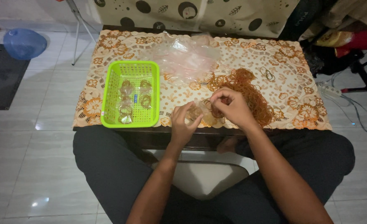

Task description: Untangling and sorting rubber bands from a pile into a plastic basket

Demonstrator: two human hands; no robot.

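Note:
My left hand (183,123) grips a small clear plastic bag (201,112) holding orange rubber bands, at the near edge of the low table (274,108). My right hand (230,107) pinches the bag's top from the right, fingers closed on it. Just behind and to the right of my right hand lies a heap of orange rubber bands (250,93). A green plastic basket (130,94) to the left holds several small filled bags. A pile of empty clear bags (183,56) lies at the back of the table.
A floral orange and white cloth covers the table. A few dark rubber bands (268,74) lie at the back right. A blue bowl (24,42) sits on the tiled floor at left; cables and a power strip (330,90) lie at right.

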